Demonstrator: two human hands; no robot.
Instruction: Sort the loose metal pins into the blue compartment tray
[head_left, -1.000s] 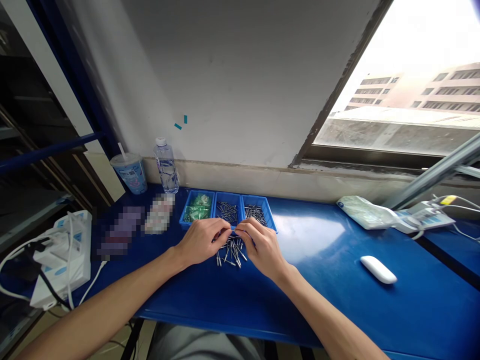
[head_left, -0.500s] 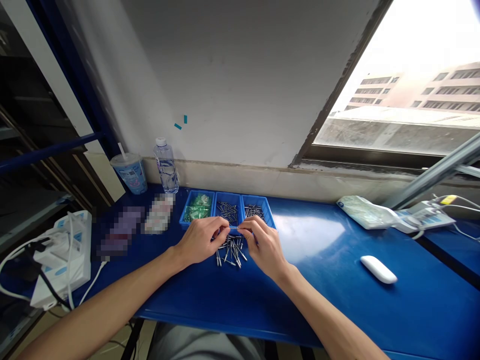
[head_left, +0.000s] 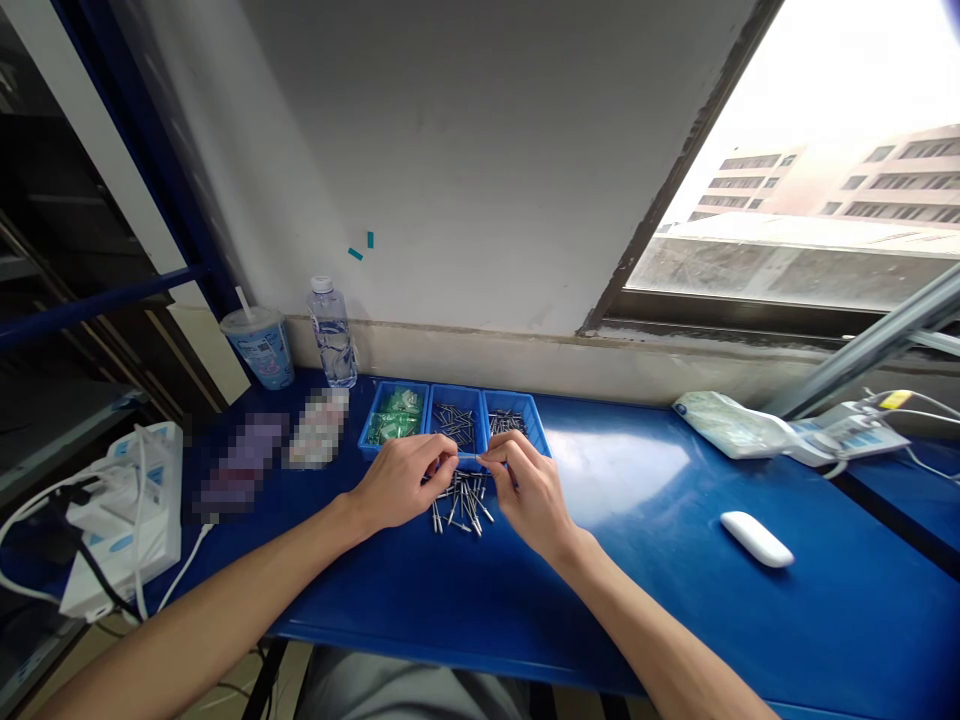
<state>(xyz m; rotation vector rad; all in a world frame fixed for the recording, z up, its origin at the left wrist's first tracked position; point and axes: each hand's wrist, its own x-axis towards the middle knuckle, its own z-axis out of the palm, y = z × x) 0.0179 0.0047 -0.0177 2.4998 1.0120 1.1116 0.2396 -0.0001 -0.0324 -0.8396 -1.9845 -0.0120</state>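
Observation:
My left hand (head_left: pixel 409 480) is pinched closed in front of the blue bins, and my right hand (head_left: pixel 529 492) faces it with thumb and finger also pressed together. A thin metal pin (head_left: pixel 469 457) spans the narrow gap between the fingertips; its ends are hidden in the fingers. Just below them on the table lies a loose pile of slim silver metal pins (head_left: pixel 466 505), some with thicker ends. Behind the hands stand three joined blue bins (head_left: pixel 429 405). The left bin holds green-tinted plastic packets (head_left: pixel 397 415); the middle and right ones hold small metal pins (head_left: pixel 455 423).
On the blue table (head_left: pixel 615 600) a white rounded case (head_left: pixel 757 539) lies at right. A plastic packet (head_left: pixel 731 422) and a power strip (head_left: pixel 855 432) are farther back. At left stand a bottle (head_left: pixel 333 335), a cup with straw (head_left: pixel 261 348) and another power strip (head_left: pixel 127 520).
The fingertips of my right hand have shifted very slightly to the right, away from my left. Everything else looks the same.

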